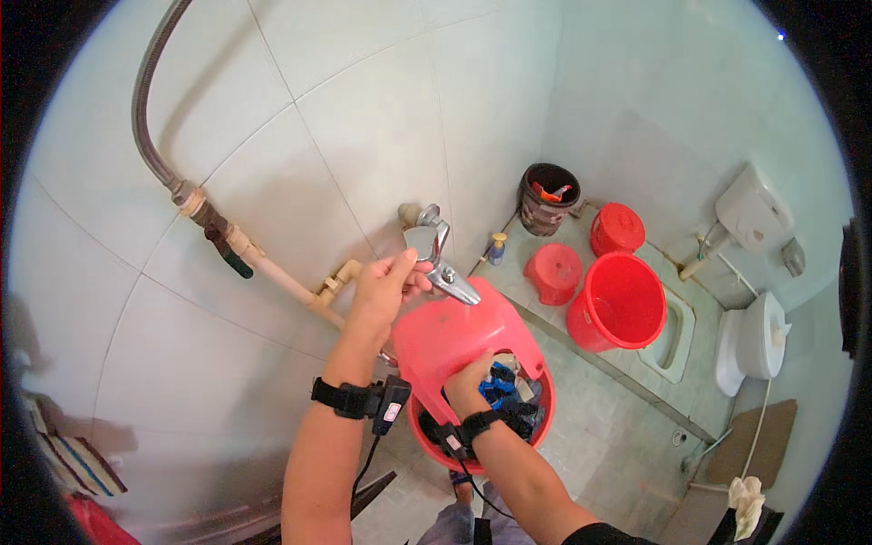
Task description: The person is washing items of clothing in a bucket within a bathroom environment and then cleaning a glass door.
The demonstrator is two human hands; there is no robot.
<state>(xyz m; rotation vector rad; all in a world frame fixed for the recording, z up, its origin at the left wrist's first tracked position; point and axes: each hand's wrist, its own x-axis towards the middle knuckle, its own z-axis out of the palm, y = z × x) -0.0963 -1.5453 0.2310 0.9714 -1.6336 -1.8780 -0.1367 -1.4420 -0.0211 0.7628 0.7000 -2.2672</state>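
A chrome tap [455,283] juts from the tiled wall. My left hand [385,286] grips its lever [441,238], thumb on top and fingers curled beneath. Below the spout, a pink plastic stool [453,327] leans at a tilt over a red tub [550,409]. My right hand [470,387] holds the stool by its near edge, and some of its fingers are hidden. Dark and blue clothes [501,385] fill the tub, partly covered by the stool. Whether water runs from the spout is unclear.
On a raised tiled step stand a red bucket [616,306], a smaller pink stool [553,272], a lidded red pail [617,228], a dark waste bin [548,204] and a pump bottle [497,249]. A squat toilet [674,340] lies beyond. Pipework [286,276] runs along the left wall.
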